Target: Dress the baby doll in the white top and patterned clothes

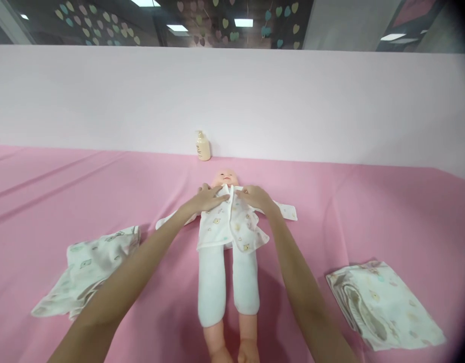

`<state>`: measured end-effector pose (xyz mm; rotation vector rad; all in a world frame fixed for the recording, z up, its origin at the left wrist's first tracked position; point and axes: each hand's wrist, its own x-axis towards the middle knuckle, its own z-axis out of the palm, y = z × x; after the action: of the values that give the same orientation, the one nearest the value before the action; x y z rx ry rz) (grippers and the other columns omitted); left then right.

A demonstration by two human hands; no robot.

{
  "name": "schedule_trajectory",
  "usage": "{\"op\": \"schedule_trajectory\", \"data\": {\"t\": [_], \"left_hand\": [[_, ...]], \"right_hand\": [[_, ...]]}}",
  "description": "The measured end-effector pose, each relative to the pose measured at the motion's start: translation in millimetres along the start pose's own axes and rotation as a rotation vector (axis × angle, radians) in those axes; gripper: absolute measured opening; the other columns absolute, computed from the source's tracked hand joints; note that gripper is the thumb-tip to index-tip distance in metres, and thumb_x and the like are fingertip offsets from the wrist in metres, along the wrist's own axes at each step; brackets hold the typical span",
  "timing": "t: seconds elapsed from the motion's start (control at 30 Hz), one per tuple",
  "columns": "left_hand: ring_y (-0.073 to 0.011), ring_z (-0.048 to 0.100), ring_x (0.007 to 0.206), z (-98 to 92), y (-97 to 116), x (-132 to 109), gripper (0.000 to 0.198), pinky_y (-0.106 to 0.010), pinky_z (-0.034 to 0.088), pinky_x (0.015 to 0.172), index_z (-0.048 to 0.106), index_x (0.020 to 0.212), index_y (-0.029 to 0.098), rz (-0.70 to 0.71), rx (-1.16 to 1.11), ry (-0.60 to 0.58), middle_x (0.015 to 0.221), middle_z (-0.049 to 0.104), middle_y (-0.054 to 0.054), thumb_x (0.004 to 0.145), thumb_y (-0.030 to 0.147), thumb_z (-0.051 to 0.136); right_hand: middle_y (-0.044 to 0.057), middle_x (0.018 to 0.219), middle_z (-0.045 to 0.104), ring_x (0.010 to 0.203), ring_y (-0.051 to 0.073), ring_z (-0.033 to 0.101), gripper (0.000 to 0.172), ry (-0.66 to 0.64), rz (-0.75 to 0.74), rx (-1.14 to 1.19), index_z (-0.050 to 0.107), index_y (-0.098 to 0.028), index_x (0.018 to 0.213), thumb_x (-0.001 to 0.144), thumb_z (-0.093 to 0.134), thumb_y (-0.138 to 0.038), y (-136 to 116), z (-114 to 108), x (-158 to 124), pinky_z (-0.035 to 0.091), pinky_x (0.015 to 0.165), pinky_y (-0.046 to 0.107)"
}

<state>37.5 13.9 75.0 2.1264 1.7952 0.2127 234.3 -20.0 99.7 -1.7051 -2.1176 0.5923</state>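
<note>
A baby doll [249, 327] lies on its back in the middle, feet towards me. It wears a white, small-printed baby jacket [215, 229] and white trousers [211, 285]. The jacket's sleeves stretch out to both sides, and its front panels meet down the chest. My left hand [208, 197] rests on the upper chest with its fingers stretched out over the jacket. On the other side of the front opening, my right hand [257, 196] has its fingers closed at the jacket's edge near the collar. Its fingertips are partly hidden.
Pink cloth [141, 333] covers the surface. A cream pump bottle [203, 147] stands behind the doll's head, by the white wall [292, 106]. Printed cloth [100, 257] lies loosely folded at left, beside my forearm. Another folded printed cloth [391, 307] lies at right.
</note>
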Motion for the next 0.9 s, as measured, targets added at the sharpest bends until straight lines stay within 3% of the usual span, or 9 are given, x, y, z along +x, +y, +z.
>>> {"op": "schedule_trajectory", "data": {"t": [0.07,0.13,0.2,0.33,0.47,0.57,0.67,0.8,0.9], "left_hand": [[-0.0449,0.033,0.134,16.8,13,-1,0.074,-0.062,0.035,0.099,0.041,0.144,0.035,-0.01,0.034,0.062,0.147,0.039,-0.015,0.081,0.073,0.039],[-0.0446,0.027,0.137,27.0,26,2,0.068,-0.067,0.027,0.101,0.036,0.147,0.038,0.009,0.045,0.097,0.147,0.036,-0.015,0.084,0.064,0.039],[-0.0419,0.028,0.137,30.5,32,8,0.066,-0.069,0.022,0.103,0.029,0.149,0.04,0.04,0.037,0.095,0.145,0.036,-0.016,0.086,0.055,0.039],[-0.0376,0.031,0.137,27.9,31,22,0.066,-0.068,0.016,0.106,0.024,0.151,0.039,0.122,0.004,0.069,0.14,0.041,-0.015,0.086,0.045,0.038],[-0.0336,0.034,0.135,30.2,26,29,0.064,-0.064,0.019,0.107,0.028,0.149,0.037,0.147,-0.015,0.105,0.136,0.045,-0.014,0.087,0.045,0.04],[-0.0321,0.039,0.132,37.3,24,26,0.056,-0.061,0.022,0.107,0.04,0.141,0.031,0.125,-0.055,0.219,0.133,0.049,-0.014,0.088,0.049,0.041],[-0.0293,0.048,0.122,44.1,25,19,0.043,-0.053,0.03,0.105,0.051,0.123,0.021,0.111,-0.086,0.365,0.125,0.055,-0.013,0.089,0.047,0.044],[-0.0315,0.045,0.122,46.6,31,10,0.026,-0.046,0.033,0.104,0.058,0.101,0.019,0.075,-0.109,0.437,0.117,0.059,-0.013,0.084,0.036,0.052],[-0.0288,0.052,0.114,36.6,25,14,0.018,-0.04,0.041,0.098,0.06,0.087,0.018,-0.006,-0.336,0.359,0.105,0.064,-0.01,0.083,0.032,0.049]], "right_hand": [[0.007,0.075,0.061,0.076,0.019,0.059,0.043,0.016,-0.018,0.012,0.061,-0.015,0.075,0.097,0.042,-0.047,5,14,14,0.041,0.066,0.026],[0.011,0.088,0.065,0.092,0.023,0.06,0.044,0.063,-0.032,0.024,0.065,-0.013,0.089,0.095,0.046,-0.052,5,27,24,0.044,0.077,0.028],[0.014,0.099,0.065,0.101,0.026,0.058,0.047,0.093,-0.015,0.059,0.064,-0.011,0.102,0.093,0.049,-0.054,4,36,30,0.044,0.082,0.03],[0.013,0.103,0.067,0.097,0.023,0.061,0.034,0.155,0.022,0.163,0.065,-0.012,0.103,0.095,0.046,-0.039,2,46,36,0.045,0.081,0.028],[0.01,0.1,0.068,0.096,0.024,0.06,0.026,0.269,0.086,0.175,0.065,-0.014,0.102,0.092,0.044,-0.027,5,50,40,0.044,0.083,0.031],[0.004,0.074,0.063,0.079,0.021,0.059,0.018,0.314,0.127,0.315,0.064,-0.016,0.075,0.084,0.051,-0.024,11,47,41,0.043,0.077,0.029],[-0.001,0.057,0.05,0.065,0.016,0.053,0.022,0.268,0.141,0.543,0.057,-0.016,0.058,0.079,0.057,-0.025,16,44,41,0.041,0.068,0.026],[-0.002,0.062,0.053,0.066,0.014,0.054,0.016,0.235,0.13,0.675,0.06,-0.015,0.066,0.077,0.057,-0.025,17,41,40,0.043,0.065,0.023],[0.0,0.074,0.061,0.07,0.012,0.059,0.014,0.199,0.119,0.753,0.063,-0.014,0.082,0.079,0.054,-0.024,22,32,38,0.047,0.066,0.021]]}}
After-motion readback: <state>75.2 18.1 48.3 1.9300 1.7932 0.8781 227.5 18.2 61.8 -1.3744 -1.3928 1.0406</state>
